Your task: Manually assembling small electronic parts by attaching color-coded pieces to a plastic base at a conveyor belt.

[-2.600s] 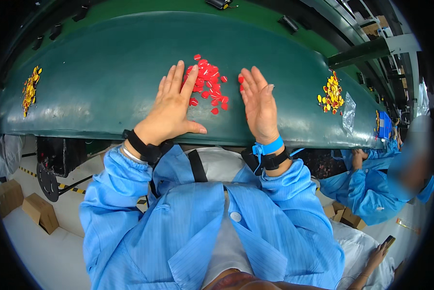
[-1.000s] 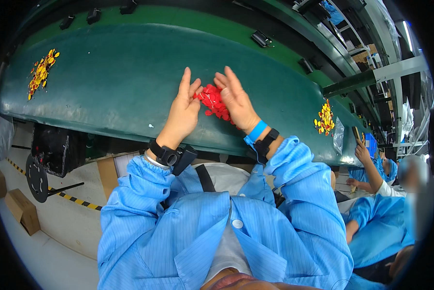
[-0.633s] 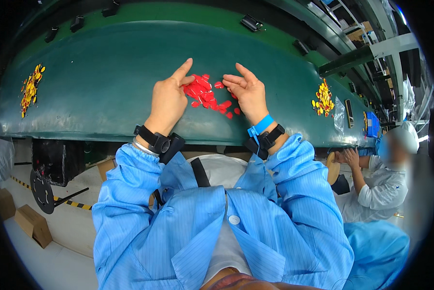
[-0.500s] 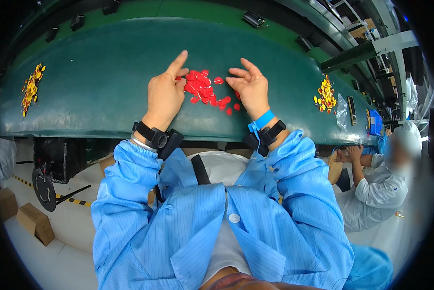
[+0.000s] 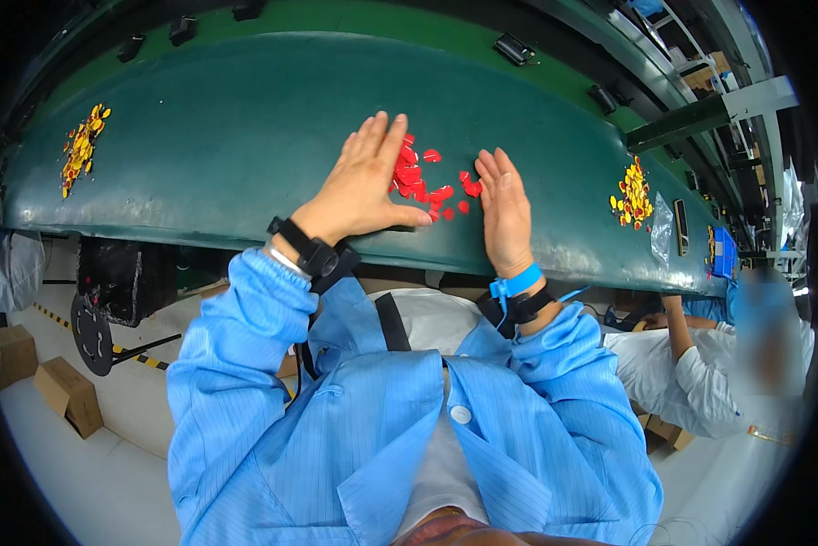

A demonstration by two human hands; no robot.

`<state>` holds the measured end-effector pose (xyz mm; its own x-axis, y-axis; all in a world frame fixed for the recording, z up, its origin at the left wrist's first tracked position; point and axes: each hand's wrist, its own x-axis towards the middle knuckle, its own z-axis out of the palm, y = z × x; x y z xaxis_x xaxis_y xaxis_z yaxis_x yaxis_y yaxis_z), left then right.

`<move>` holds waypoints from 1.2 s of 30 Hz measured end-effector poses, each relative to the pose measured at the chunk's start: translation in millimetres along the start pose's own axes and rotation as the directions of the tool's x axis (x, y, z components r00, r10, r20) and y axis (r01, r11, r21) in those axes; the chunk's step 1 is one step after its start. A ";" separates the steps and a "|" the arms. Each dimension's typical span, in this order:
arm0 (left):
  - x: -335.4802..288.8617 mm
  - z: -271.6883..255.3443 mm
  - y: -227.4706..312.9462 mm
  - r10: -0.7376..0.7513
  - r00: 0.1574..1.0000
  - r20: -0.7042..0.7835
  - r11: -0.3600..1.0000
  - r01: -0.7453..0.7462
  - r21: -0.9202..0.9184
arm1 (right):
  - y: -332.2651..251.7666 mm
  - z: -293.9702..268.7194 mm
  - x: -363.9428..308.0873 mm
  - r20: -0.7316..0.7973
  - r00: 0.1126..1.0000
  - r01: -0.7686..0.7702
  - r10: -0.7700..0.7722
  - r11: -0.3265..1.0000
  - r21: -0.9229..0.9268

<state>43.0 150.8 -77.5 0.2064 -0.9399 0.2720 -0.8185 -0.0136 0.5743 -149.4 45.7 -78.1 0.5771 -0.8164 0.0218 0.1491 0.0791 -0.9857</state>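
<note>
Small flat red pieces [image 5: 411, 173] lie in a loose heap on the dark green worktop [image 5: 272, 127], between my two hands. My left hand [image 5: 363, 177] is flat over the heap's left side, thumb spread, hiding part of it. On the other side my right hand [image 5: 506, 205] stands on edge with its fingers stretched out, close to a few red pieces lying apart from the heap. Neither hand grips anything.
Piles of yellow and dark red pieces lie at far left [image 5: 83, 150] and right [image 5: 632, 196]. Beside the right pile are a clear plastic bag [image 5: 661, 232], a phone-like dark object [image 5: 682, 227] and a blue bin [image 5: 723, 253]. A co-worker [image 5: 700, 373] is at the right.
My left hand has flattened and moved right over the red heap. My right hand has straightened its fingers and turned on edge. The view has shifted slightly.
</note>
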 end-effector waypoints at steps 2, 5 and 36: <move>7.3 3.8 7.7 0.036 0.994 0.099 0.998 -0.040 0.038 | 9.3 13.1 -4.2 0.032 0.993 0.110 -0.110 0.994 -0.014; 17.0 19.1 23.7 0.170 0.969 0.179 0.985 -0.170 -0.017 | 20.0 32.6 0.3 0.102 0.978 0.162 -0.181 0.973 0.166; 15.8 4.0 -2.6 0.363 0.905 0.221 0.923 -0.381 0.044 | -1.4 -6.4 -0.4 0.023 0.980 0.191 -0.196 0.915 -0.354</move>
<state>46.2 134.5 -77.8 -0.2291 -0.9310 0.2842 -0.8580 0.3310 0.3928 -155.1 42.2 -77.8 0.5552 -0.8025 0.2184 -0.0376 -0.2866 -0.9573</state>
